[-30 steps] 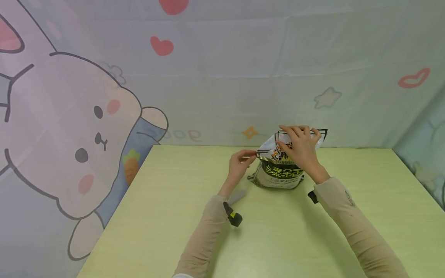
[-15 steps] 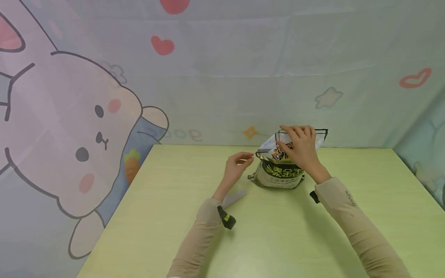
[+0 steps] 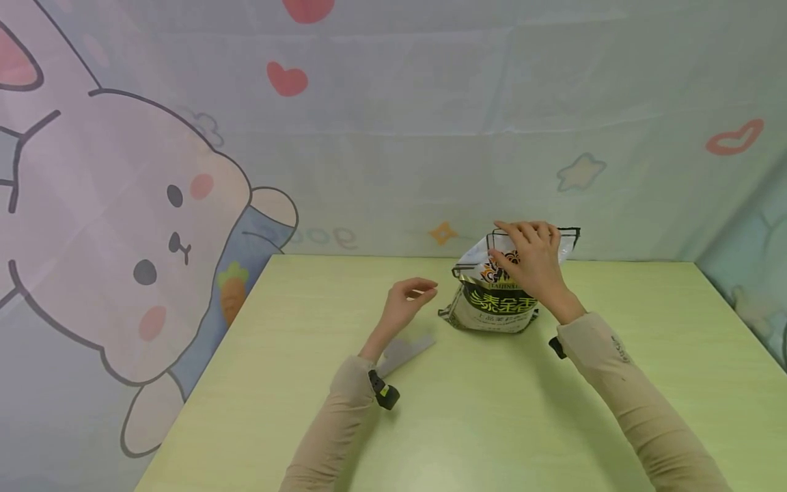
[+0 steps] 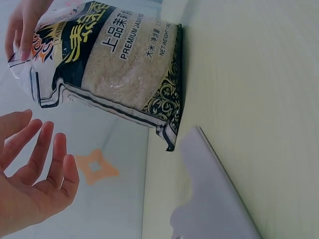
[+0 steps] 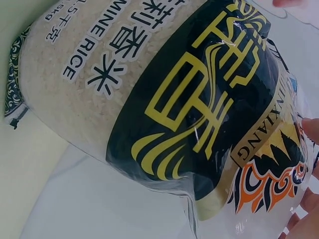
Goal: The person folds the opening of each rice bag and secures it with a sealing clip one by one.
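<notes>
I'm seeing a bag of jasmine rice (image 3: 496, 301) standing upright toward the far edge of the light green table (image 3: 492, 424), just in front of the cartoon backdrop (image 3: 154, 225). My right hand (image 3: 530, 263) is gripping the bag's top, fingers curled over its upper edge and holding it steady; the right wrist view is showing fingertips (image 5: 311, 129) touching the clear printed film. My left hand (image 3: 406, 304) is hovering just left of the bag, apart from it, fingers loosely curled and holding nothing; the left wrist view is showing the palm open with fingers (image 4: 45, 149) relaxed. A flat grey strip (image 3: 406, 350) is lying on the table beneath the left wrist, near the bag's lower left corner but not touching it. Both sleeves are beige.
</notes>
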Motion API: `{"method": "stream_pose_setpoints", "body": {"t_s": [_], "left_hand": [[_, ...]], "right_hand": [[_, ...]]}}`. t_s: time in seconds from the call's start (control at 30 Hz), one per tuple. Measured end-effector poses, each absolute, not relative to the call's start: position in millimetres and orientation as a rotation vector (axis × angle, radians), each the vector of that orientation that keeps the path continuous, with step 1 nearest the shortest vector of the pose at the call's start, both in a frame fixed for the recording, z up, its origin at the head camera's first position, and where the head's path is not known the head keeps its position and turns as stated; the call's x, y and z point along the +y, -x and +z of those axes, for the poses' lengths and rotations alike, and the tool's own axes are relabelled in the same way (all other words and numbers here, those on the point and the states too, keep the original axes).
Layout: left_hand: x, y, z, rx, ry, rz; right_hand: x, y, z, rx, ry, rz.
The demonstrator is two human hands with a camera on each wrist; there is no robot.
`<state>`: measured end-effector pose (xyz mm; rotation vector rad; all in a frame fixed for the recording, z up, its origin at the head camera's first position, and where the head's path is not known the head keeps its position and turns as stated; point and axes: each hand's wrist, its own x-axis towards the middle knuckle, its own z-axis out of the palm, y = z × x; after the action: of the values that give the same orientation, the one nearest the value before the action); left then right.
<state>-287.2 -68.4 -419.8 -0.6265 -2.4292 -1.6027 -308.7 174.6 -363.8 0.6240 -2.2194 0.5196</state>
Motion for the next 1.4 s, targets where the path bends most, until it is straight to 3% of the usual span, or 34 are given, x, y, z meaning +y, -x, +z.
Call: {"method": "stream_pose_setpoints", "body": {"t_s": [1.4], "left_hand": [[-131.0, 276.8, -434.7, -2.969, 0.575, -1.411]], "right_hand": [[171.6, 303.8, -365.2, -2.229, -0.591, 0.54]]}}
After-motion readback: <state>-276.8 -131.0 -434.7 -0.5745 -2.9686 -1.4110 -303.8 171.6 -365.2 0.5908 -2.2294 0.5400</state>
